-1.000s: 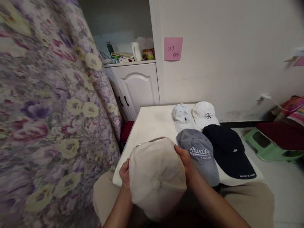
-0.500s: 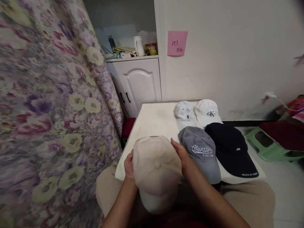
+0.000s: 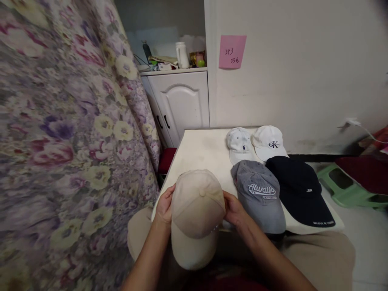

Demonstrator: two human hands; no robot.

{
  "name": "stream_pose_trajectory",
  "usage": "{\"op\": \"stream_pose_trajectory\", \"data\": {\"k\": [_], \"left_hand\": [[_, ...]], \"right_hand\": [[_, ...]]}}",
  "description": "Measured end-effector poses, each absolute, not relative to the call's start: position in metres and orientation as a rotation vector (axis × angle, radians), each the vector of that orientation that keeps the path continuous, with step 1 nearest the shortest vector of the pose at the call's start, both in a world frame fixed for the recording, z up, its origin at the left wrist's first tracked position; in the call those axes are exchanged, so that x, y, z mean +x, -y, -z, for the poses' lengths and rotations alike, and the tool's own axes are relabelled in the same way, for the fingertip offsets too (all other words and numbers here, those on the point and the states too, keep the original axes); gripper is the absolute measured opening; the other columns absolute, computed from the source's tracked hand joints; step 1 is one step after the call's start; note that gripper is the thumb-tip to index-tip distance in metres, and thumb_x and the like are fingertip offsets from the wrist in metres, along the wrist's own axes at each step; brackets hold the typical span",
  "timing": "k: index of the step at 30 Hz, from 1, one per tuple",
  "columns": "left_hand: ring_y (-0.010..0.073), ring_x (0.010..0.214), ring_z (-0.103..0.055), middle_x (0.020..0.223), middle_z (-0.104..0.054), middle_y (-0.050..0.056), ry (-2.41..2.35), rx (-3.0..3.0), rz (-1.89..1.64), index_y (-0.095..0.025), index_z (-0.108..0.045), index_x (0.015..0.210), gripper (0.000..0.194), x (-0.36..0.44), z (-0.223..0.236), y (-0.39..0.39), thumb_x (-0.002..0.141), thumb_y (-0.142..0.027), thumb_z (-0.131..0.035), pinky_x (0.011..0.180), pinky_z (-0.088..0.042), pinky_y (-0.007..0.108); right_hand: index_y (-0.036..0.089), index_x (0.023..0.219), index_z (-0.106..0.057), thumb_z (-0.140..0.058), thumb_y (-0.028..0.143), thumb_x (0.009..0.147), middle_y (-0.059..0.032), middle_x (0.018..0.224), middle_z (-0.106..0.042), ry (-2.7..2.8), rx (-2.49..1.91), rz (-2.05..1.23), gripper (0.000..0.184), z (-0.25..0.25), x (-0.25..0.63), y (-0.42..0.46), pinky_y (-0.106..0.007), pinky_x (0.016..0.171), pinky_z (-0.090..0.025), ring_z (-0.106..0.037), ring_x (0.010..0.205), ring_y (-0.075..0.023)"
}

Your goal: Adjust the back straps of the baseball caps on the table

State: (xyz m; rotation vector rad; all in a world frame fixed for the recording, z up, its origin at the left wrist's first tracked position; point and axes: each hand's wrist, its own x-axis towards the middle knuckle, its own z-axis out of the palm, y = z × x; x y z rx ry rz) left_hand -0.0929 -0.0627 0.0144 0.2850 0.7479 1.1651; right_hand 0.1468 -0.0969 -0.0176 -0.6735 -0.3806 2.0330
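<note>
Closest to the viewer, a person's left hand (image 3: 165, 205) and right hand (image 3: 234, 209) grip opposite sides of a beige cap (image 3: 198, 202), its brim toward the body. Some fingers are hidden behind it. The step in hand seems to be handling and shaping this cap; the next move calls for even, light pressure from both hands so the crown keeps its form. Just beyond the right hand, on a cream table (image 3: 198, 151), lie a grey cap (image 3: 257, 196) and, further right, a navy cap (image 3: 298, 184). Farther ahead of that hand sit a pale cap (image 3: 238, 141) and a white cap (image 3: 266, 139).
</note>
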Motion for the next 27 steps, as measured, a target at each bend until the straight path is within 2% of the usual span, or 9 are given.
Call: {"op": "stream_pose_trajectory", "data": {"k": [2,7,11,14,16,19,21,24,27], "left_hand": [[0.0273,0.087,-0.076,0.083,-0.080,0.006,-0.757,0.280,-1.112,-0.011,-0.071,0.112,0.028,-0.093,-0.017,0.068,0.089,-0.016,-0.056,0.088,-0.058,0.036],[0.0304,0.098,-0.074,0.097,-0.080,0.009,-0.793,0.302,-1.050,-0.017,-0.062,0.129,0.042,-0.102,-0.024,0.095,0.091,-0.035,-0.060,0.092,-0.056,0.039],[0.0305,0.108,-0.070,0.103,-0.079,0.010,-0.768,0.329,-1.063,-0.016,-0.060,0.130,0.044,-0.106,-0.020,0.131,0.093,-0.040,-0.059,0.099,-0.052,0.041],[0.0279,0.110,-0.070,0.105,-0.078,0.009,-0.701,0.354,-1.090,-0.017,-0.067,0.119,0.032,-0.106,-0.008,0.161,0.091,-0.033,-0.063,0.103,-0.049,0.038],[0.0241,0.104,-0.072,0.103,-0.079,0.006,-0.681,0.354,-1.133,-0.018,-0.072,0.106,0.020,-0.107,0.004,0.178,0.086,-0.022,-0.069,0.104,-0.049,0.033],[0.0161,0.093,-0.075,0.096,-0.080,-0.001,-0.665,0.340,-1.176,-0.022,-0.076,0.095,0.023,-0.111,0.022,0.197,0.077,-0.008,-0.074,0.099,-0.050,0.021],[0.0142,0.092,-0.074,0.098,-0.080,-0.003,-0.619,0.334,-1.204,-0.025,-0.077,0.095,0.027,-0.112,0.033,0.205,0.075,-0.008,-0.076,0.097,-0.050,0.016],[0.0188,0.098,-0.074,0.103,-0.080,-0.002,-0.503,0.341,-1.212,-0.029,-0.078,0.095,0.023,-0.106,0.046,0.218,0.075,-0.016,-0.077,0.101,-0.049,0.021],[0.0284,0.107,-0.071,0.102,-0.080,0.004,-0.509,0.343,-1.172,-0.026,-0.080,0.095,0.020,-0.090,0.050,0.235,0.076,-0.021,-0.077,0.109,-0.045,0.035]], "right_hand": [[0.020,0.078,-0.071,-0.082,0.041,0.058,-0.0027,0.064,-0.073,0.374,-0.663,-2.027,0.032,0.016,0.148,0.098,-0.034,0.071,-0.053,-0.071,0.080,-0.0257],[0.020,0.078,-0.070,-0.084,0.045,0.059,-0.0045,0.067,-0.073,0.318,-0.627,-2.048,0.034,0.013,0.149,0.099,-0.036,0.069,-0.055,-0.072,0.080,-0.0268],[0.019,0.079,-0.070,-0.085,0.043,0.057,-0.0042,0.068,-0.074,0.284,-0.629,-2.038,0.036,0.014,0.148,0.099,-0.037,0.072,-0.056,-0.072,0.082,-0.0275],[0.020,0.082,-0.069,-0.086,0.042,0.055,-0.0033,0.068,-0.075,0.263,-0.643,-2.028,0.039,0.016,0.147,0.101,-0.038,0.075,-0.056,-0.072,0.084,-0.0277],[0.021,0.085,-0.069,-0.086,0.041,0.053,-0.0031,0.068,-0.075,0.254,-0.659,-2.007,0.041,0.016,0.146,0.103,-0.039,0.076,-0.056,-0.072,0.085,-0.0282],[0.021,0.088,-0.068,-0.085,0.042,0.055,-0.0042,0.069,-0.075,0.270,-0.675,-1.995,0.043,0.014,0.145,0.105,-0.040,0.076,-0.055,-0.071,0.089,-0.0300],[0.021,0.087,-0.067,-0.084,0.042,0.056,-0.0049,0.070,-0.075,0.274,-0.678,-1.999,0.042,0.012,0.145,0.105,-0.041,0.076,-0.055,-0.070,0.091,-0.0311],[0.022,0.085,-0.067,-0.083,0.043,0.056,-0.0041,0.071,-0.075,0.259,-0.681,-1.978,0.039,0.012,0.144,0.104,-0.040,0.074,-0.055,-0.070,0.089,-0.0309],[0.023,0.087,-0.068,-0.080,0.045,0.060,-0.0034,0.072,-0.076,0.259,-0.673,-1.922,0.037,0.013,0.144,0.102,-0.039,0.072,-0.055,-0.071,0.086,-0.0300]]}}
